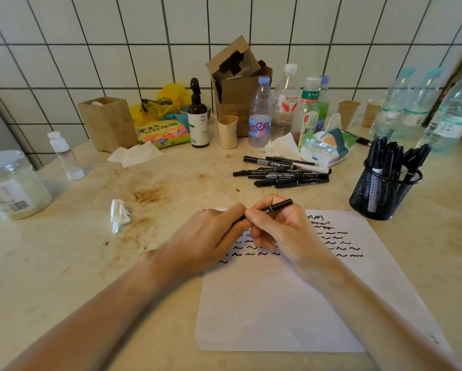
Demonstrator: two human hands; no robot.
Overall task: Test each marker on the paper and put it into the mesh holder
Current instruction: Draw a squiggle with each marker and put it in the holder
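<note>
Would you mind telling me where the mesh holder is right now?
In the head view, the mesh holder stands on the right, by the paper's far right corner, already holding markers.

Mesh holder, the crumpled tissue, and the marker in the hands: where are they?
mesh holder (379, 196), head view, on its black mesh wall.
crumpled tissue (119, 214), head view, on its white middle.
marker (279, 205), head view, on the black barrel sticking out above the right hand (283, 231).

The stained bench (63, 263) carries the paper (278, 303), a mesh holder (382, 194) and loose markers (283, 172). A crumpled tissue (120, 214), a jar (13, 183) and bottles (286, 103) also stand on it.
</note>
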